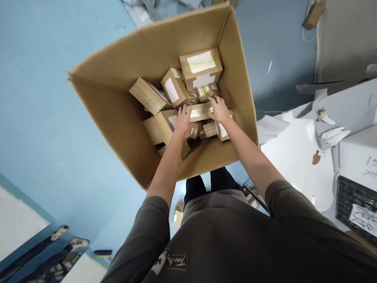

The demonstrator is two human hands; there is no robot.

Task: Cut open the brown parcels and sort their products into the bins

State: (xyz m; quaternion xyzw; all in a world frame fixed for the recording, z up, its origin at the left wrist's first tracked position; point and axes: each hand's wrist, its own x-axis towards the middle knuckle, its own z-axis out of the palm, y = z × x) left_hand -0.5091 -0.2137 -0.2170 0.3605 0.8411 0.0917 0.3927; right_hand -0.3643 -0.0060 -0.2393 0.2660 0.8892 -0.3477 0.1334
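Brown cardboard fills my feed: one large carton (112, 112) stands open, and at about 4 o'clock from its centre I have one narrow box (200, 112) with shiny tape on top. I judge the step in hand to be gripping or settling it among the small boxes (149, 96). My grip is narrow around it, left hand (183, 118) at its 9 o'clock end, right hand (220, 111) at its 3 o'clock end; whether it is lifted clear, I cannot tell. Next, I think, calls for even pressure from both sides, sparing the labelled box (204, 67) at its 12 o'clock. I count two hands, one carton and at least nine small boxes; overlaps hide the exact total.
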